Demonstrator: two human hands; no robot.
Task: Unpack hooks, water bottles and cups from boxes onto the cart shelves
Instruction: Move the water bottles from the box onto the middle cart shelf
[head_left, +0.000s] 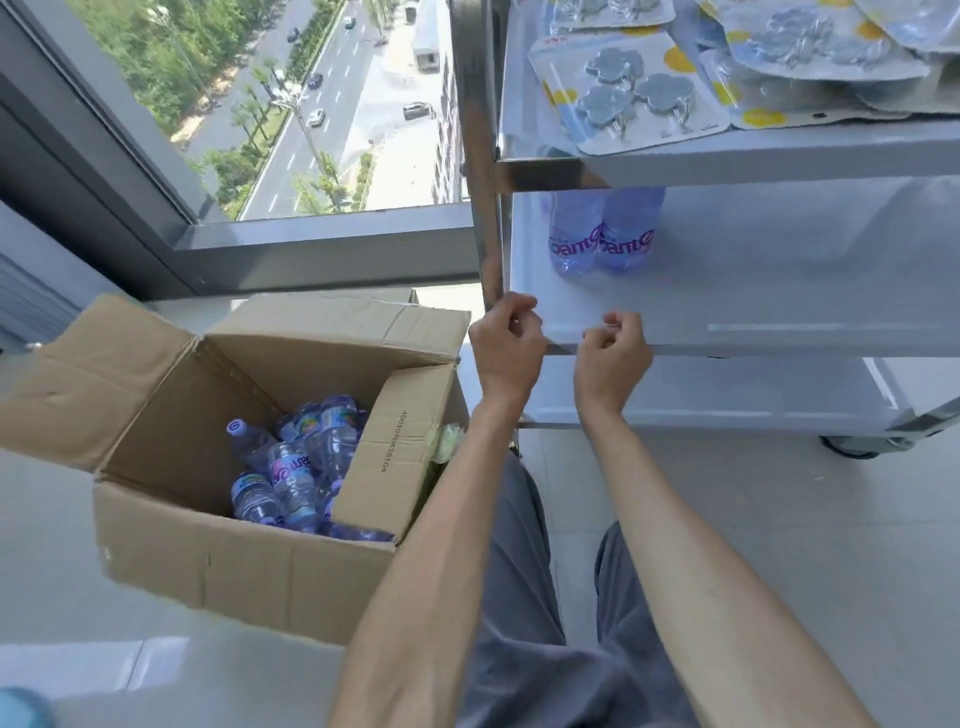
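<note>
Both hands hovered at the front lip of the steel cart's middle shelf (727, 291), near its left corner post. The left hand (506, 348) had its fingers curled in toward the palm, and the right hand (613, 353) was curled the same way just beside it; neither plainly held anything, though something thin and pale may have sat between the right fingertips, too small to tell. On that middle shelf two clear water bottles (600, 234) stood upright, touching each other, toward the back left; their labels carried large purple lettering that could not be read whole. On the top shelf (779, 150) lay several blister packs of grey flower-shaped hooks (628, 93), some overlapping, with yellow dots on the backing cards. To the left of the cart, on the pale floor, an open cardboard box (234, 545) held a loose heap of the same bottles (296, 467), lying at all angles, with purple caps. One inner flap bore a printed number, roughly 4001010435164. The bottom shelf (701, 400) sat below the hands. Grey trousers (524, 597) showed beneath the forearms.
</note>
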